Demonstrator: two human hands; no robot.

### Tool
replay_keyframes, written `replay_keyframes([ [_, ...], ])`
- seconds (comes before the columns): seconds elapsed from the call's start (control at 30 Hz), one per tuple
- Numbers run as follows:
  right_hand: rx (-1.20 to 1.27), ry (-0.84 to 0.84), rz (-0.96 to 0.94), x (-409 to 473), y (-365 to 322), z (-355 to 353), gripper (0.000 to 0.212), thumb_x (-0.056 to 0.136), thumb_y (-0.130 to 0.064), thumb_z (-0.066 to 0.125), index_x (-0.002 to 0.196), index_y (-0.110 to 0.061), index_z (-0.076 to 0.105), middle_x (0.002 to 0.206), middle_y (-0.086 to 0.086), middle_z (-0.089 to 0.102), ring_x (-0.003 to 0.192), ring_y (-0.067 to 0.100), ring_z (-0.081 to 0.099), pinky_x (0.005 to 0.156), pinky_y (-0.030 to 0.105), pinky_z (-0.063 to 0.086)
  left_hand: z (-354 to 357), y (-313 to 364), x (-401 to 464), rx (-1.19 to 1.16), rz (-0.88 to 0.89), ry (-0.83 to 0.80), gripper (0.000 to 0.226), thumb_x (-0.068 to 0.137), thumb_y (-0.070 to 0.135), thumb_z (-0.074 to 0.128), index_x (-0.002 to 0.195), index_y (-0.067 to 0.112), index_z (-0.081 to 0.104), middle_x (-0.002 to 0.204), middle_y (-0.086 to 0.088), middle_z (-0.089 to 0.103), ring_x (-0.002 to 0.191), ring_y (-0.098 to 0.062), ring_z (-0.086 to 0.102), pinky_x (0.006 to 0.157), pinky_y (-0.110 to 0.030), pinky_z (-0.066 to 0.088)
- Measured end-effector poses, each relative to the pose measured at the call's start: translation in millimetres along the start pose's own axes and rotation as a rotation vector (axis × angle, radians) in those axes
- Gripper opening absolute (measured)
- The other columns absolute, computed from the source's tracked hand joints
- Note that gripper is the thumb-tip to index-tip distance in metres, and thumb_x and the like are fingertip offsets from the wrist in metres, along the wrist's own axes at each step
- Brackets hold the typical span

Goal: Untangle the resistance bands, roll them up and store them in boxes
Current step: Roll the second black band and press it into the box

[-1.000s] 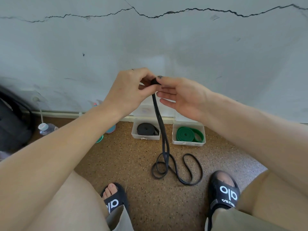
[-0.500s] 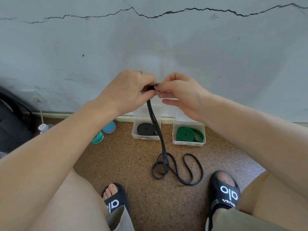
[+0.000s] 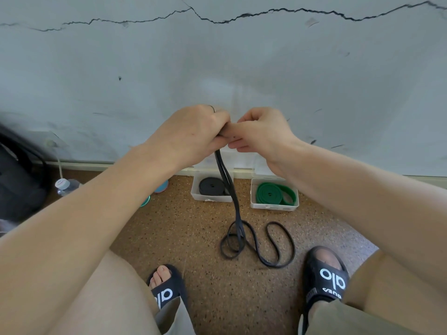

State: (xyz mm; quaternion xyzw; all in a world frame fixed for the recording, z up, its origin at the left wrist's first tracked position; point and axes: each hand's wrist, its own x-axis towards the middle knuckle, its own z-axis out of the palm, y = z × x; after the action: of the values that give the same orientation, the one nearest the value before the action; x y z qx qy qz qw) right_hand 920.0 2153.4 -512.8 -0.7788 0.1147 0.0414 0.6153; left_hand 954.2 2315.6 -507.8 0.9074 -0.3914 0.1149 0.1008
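Note:
A thin black resistance band (image 3: 235, 209) hangs doubled from both hands down to the floor, where its slack lies in loose loops (image 3: 258, 243) between my feet. My left hand (image 3: 193, 131) grips its top end, fingers curled round it. My right hand (image 3: 261, 131) pinches the same end from the right, touching the left hand. The band's end is hidden between the fingers. By the wall stand two white boxes: the left box (image 3: 210, 198) holds a rolled black band (image 3: 211, 186), the right box (image 3: 273, 205) holds a rolled green band (image 3: 273, 193).
The floor is brown speckled cork, ending at a cracked grey wall. A water bottle (image 3: 64, 186) and a dark bag (image 3: 19, 182) lie at the left. Teal round items (image 3: 160, 188) sit left of the boxes. My feet in black slides (image 3: 325, 274) flank the loops.
Both hands have dropped lower and closed tighter around the band's top end. My right hand's fingers, straight a second ago, are now curled onto it. The loops on the floor barely shifted.

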Motion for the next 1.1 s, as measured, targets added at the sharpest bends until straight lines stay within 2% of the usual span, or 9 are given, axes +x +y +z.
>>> replay_keyframes([
  [0.07,0.107,-0.053,0.045,2,-1,-2,0.034,0.081,-0.02,0.085,0.102,-0.001,0.066,0.091,0.017,0.079,0.084,0.024,0.078,0.084,0.041,0.064,2,-2,-1,-0.069,-0.056,0.039,0.02,0.095,0.028,0.063,0.095,0.008,0.064,0.082,-0.008,0.063,0.076,-0.031,0.059,0.067,-0.045,0.048],
  [0.2,0.346,-0.189,0.131,9,-3,-8,0.026,0.091,-0.02,0.075,0.108,0.0,0.073,0.099,0.014,0.079,0.09,0.022,0.078,0.086,0.033,0.063,4,-1,-2,-0.239,-0.171,0.176,0.023,0.092,0.031,0.064,0.103,0.012,0.071,0.089,-0.003,0.07,0.083,-0.022,0.064,0.076,-0.044,0.051],
  [0.3,0.485,-0.275,0.174,9,-5,-9,0.019,0.097,-0.019,0.067,0.11,-0.005,0.072,0.098,0.009,0.077,0.095,0.021,0.076,0.087,0.03,0.061,5,4,-2,-0.379,-0.252,0.246,0.019,0.092,0.028,0.069,0.104,0.015,0.074,0.089,0.005,0.072,0.084,-0.009,0.065,0.079,-0.031,0.053],
  [0.43,0.625,-0.306,0.234,7,-5,-7,0.018,0.102,-0.019,0.061,0.11,-0.005,0.068,0.098,0.008,0.075,0.098,0.02,0.074,0.093,0.031,0.059,6,9,-1,-0.499,-0.354,0.305,0.014,0.092,0.028,0.071,0.1,0.018,0.076,0.089,0.008,0.073,0.087,-0.006,0.065,0.074,-0.015,0.05],
  [0.6,0.634,-0.319,0.225,6,-1,-6,0.018,0.102,-0.019,0.06,0.107,-0.004,0.069,0.102,0.01,0.077,0.104,0.022,0.075,0.099,0.035,0.056,5,-1,1,-0.285,-0.231,0.239,0.017,0.094,0.033,0.063,0.097,0.018,0.071,0.084,0.004,0.071,0.081,-0.016,0.065,0.075,-0.043,0.052],
  [0.73,0.46,-0.278,0.199,6,1,-6,0.032,0.093,-0.026,0.071,0.118,-0.006,0.071,0.116,0.011,0.073,0.111,0.022,0.071,0.1,0.038,0.057,0,-4,1,-0.155,-0.153,0.211,0.024,0.093,0.035,0.058,0.096,0.014,0.069,0.081,0.0,0.068,0.076,-0.022,0.061,0.068,-0.043,0.05],
  [0.9,0.314,-0.183,0.174,6,5,-5,0.04,0.085,-0.028,0.082,0.116,-0.005,0.072,0.102,0.006,0.068,0.099,0.019,0.067,0.095,0.039,0.059,2,-1,1,-0.026,-0.042,0.201,0.031,0.091,0.04,0.055,0.095,0.013,0.07,0.082,-0.002,0.069,0.076,-0.023,0.062,0.061,-0.034,0.046],
  [1.0,0.299,-0.214,0.167,6,3,-6,0.036,0.088,-0.027,0.079,0.116,-0.005,0.072,0.102,0.006,0.069,0.1,0.02,0.068,0.098,0.04,0.058,4,-3,0,-0.069,-0.075,0.231,0.024,0.09,0.037,0.065,0.095,0.015,0.072,0.082,0.001,0.07,0.075,-0.02,0.063,0.064,-0.037,0.051],
  [1.1,0.343,-0.292,0.18,6,0,-8,0.031,0.095,-0.03,0.071,0.115,-0.006,0.07,0.105,0.006,0.069,0.104,0.021,0.067,0.103,0.039,0.054,3,-3,-2,-0.275,-0.185,0.237,0.02,0.088,0.035,0.07,0.096,0.017,0.075,0.083,0.005,0.072,0.078,-0.014,0.067,0.075,-0.041,0.055],
])
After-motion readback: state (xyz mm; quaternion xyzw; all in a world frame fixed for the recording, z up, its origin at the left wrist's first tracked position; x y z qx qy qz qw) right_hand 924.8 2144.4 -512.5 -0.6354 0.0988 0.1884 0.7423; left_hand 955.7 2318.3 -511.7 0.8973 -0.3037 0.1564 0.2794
